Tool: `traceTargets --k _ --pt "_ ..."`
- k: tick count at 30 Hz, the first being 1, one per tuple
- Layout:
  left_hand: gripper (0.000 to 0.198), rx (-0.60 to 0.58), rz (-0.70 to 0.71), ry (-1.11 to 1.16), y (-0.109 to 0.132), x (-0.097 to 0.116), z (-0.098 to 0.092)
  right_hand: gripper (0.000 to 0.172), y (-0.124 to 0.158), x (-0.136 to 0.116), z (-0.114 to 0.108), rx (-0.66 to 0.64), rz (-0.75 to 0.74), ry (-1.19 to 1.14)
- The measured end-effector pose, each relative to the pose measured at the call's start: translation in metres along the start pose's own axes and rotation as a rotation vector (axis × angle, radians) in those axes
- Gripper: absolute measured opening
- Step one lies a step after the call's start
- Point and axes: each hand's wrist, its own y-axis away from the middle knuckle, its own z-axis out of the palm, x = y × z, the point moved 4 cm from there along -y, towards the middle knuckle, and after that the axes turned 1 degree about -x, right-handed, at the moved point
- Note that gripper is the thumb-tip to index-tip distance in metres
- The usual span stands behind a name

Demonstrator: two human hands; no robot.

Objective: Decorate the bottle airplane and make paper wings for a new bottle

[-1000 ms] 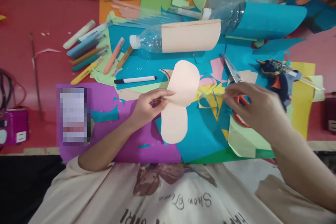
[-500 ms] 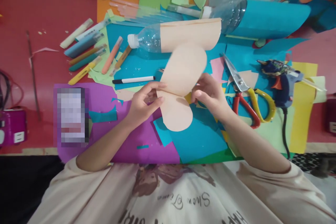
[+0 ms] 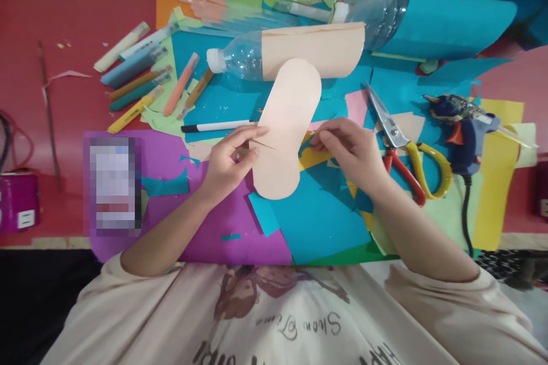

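Note:
A peach paper cutout (image 3: 291, 108) with rounded ends and a narrower waist is held up over the table. My left hand (image 3: 234, 159) pinches its left edge at the waist, beside a short slit or crease. My right hand (image 3: 349, 151) hovers just right of the cutout, apart from it, with thumb and fingertips close together; whether anything small is between them I cannot make out. Behind the cutout's upper end lies a clear plastic bottle (image 3: 244, 61) with a white cap and a peach paper wrap (image 3: 329, 51).
Scissors (image 3: 396, 134) and a glue gun (image 3: 464, 137) lie to the right. Several markers (image 3: 137, 77) are at the left, above a phone (image 3: 113, 182). A blue-wrapped bottle (image 3: 454, 25) is at the back right. Paper scraps and coloured sheets (image 3: 325, 222) cover the middle.
The cutout has turned and flattened, its lower part no longer folded at an angle. My right hand has come away from its edge, fingers drawn closer together. My left hand keeps its pinch.

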Motion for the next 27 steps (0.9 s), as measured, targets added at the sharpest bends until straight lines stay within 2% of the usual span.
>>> traceTargets --k 2,3,4,6,8,9,12,15,18,21,24,27 --pt "0.024 0.051 -0.001 0.009 -0.001 0.002 -0.002 0.017 0.000 -0.006 -0.010 0.061 -0.064 0.149" --pt "0.024 0.075 0.000 0.006 -0.002 0.002 -0.003 0.014 0.000 -0.010 -0.013 0.042 -0.111 0.222" --pt "0.024 0.100 0.007 -0.001 -0.002 0.002 -0.004 0.012 0.000 -0.014 -0.014 -0.023 -0.169 0.294" --pt "0.026 0.166 0.044 0.002 -0.002 -0.001 -0.008 0.011 0.003 -0.020 -0.011 -0.260 -0.293 0.443" --pt "0.033 0.249 0.099 0.049 -0.002 -0.006 -0.012 0.011 0.009 -0.021 -0.006 -0.490 -0.356 0.602" --pt "0.035 0.288 0.111 0.084 -0.002 -0.010 -0.014 0.014 0.011 -0.021 -0.005 -0.551 -0.358 0.680" --pt "0.030 0.399 0.145 0.201 -0.003 -0.017 -0.020 0.017 0.016 -0.018 -0.003 -0.611 -0.302 0.833" --pt "0.026 0.473 0.176 0.315 -0.007 -0.015 -0.023 0.012 0.019 -0.015 -0.001 -0.642 -0.269 0.831" --pt "0.023 0.515 0.206 0.388 -0.010 -0.009 -0.025 0.022 0.019 -0.010 -0.004 -0.558 -0.240 0.821" --pt "0.025 0.544 0.211 0.401 -0.011 -0.004 -0.027 0.015 0.018 -0.006 -0.006 -0.530 -0.213 0.801" --pt "0.026 0.572 0.199 0.383 -0.010 -0.002 -0.029 0.008 0.016 -0.009 -0.007 -0.594 -0.201 0.736" --pt "0.026 0.608 0.236 0.354 -0.010 0.002 -0.032 0.011 0.015 -0.020 -0.005 -0.719 -0.151 0.520"
